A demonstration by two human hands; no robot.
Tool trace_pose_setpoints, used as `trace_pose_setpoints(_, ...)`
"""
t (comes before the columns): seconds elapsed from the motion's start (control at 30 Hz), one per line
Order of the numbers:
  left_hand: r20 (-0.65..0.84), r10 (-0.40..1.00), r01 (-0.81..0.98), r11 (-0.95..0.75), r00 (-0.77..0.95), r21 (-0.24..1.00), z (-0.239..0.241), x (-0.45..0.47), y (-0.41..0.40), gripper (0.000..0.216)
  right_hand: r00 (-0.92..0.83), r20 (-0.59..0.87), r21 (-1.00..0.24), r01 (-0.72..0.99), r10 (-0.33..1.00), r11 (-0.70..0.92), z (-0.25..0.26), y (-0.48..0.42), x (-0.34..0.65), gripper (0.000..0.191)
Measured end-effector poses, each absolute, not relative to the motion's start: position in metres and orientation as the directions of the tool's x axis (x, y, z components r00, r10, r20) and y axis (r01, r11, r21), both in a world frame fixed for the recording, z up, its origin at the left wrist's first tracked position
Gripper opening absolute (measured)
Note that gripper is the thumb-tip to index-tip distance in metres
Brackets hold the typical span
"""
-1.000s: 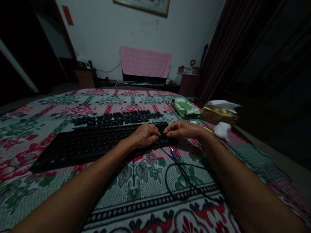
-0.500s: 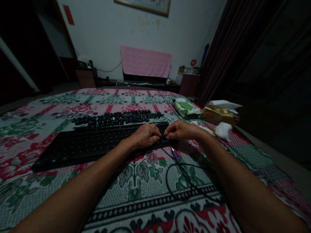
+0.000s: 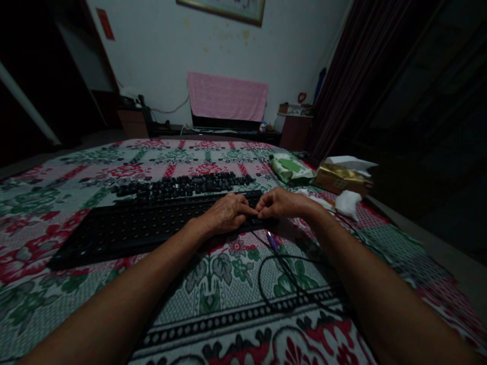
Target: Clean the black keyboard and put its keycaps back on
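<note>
A black keyboard (image 3: pixel 133 223) lies on the patterned cloth, most of its visible key positions without caps. My left hand (image 3: pixel 228 213) rests over its right part, index finger stretched toward the right fingertips, the other fingers bent. At the keyboard's right end, my right hand (image 3: pixel 279 204) has thumb and index finger pinched together, low over the keys. Whatever is between them is hidden or too small to make out. Behind the keyboard, loose black keycaps (image 3: pixel 182 185) are spread in a long heap.
A black cable (image 3: pixel 260 284) loops in front of the keyboard, near a small purple piece (image 3: pixel 272 243) with a pale tip. To the right are a green-white packet (image 3: pixel 291 170), a gold tissue box (image 3: pixel 338 178) and crumpled white tissue (image 3: pixel 348 205). Patterned cloth (image 3: pixel 213 284) covers the surface.
My left index finger has straightened and reached right, up to the right fingertips. My right hand keeps its pinch in nearly the same spot. The keyboard and keycaps stay put.
</note>
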State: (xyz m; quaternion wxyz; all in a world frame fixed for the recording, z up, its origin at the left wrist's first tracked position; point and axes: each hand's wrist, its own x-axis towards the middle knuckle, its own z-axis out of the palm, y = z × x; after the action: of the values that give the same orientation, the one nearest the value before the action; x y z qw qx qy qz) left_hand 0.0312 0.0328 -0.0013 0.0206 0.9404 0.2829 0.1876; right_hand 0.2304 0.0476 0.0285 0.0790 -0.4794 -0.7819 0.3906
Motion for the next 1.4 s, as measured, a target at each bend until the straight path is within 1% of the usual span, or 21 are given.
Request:
trace_pose_setpoints(0.23, 0.314, 0.561, 0.549, -0.825, 0.766, 0.137, -0.0043, 0.0309, 0.0344, 0.038, -0.558, -0.241, -0.683, 0.679, 0.794, 0.27, 0.0302, 0.047, 0.2317, 0.019)
trace_pose_setpoints(0.53, 0.287, 0.538, 0.526, -0.841, 0.792, 0.126, 0.0021, 0.0316, 0.0314, 0.039, -0.58, -0.23, -0.697, 0.658, 0.781, 0.284, 0.0283, 0.0474, 0.2334, 0.018)
trace_pose_setpoints(0.7, 0.305, 0.549, 0.534, -0.834, 0.778, 0.138, -0.0006, 0.0308, 0.0331, 0.038, -0.579, -0.204, -0.685, 0.66, 0.789, 0.307, 0.0301, 0.0427, 0.2316, 0.018)
trace_pose_setpoints(0.97, 0.331, 0.539, 0.524, -0.84, 0.775, 0.139, -0.0012, 0.0303, 0.033, 0.035, -0.606, -0.217, -0.692, 0.648, 0.765, 0.317, 0.0296, 0.0418, 0.231, 0.017)
trace_pose_setpoints(1.23, 0.336, 0.537, 0.524, -0.841, 0.774, 0.137, -0.002, 0.0299, 0.0335, 0.035, -0.626, -0.237, -0.62, 0.686, 0.743, 0.38, 0.0324, 0.0429, 0.23, 0.021)
trace_pose_setpoints(1.4, 0.332, 0.537, 0.522, -0.841, 0.775, 0.14, -0.0009, 0.0302, 0.0323, 0.035, -0.606, -0.224, -0.599, 0.704, 0.763, 0.383, 0.0318, 0.0435, 0.2315, 0.023)
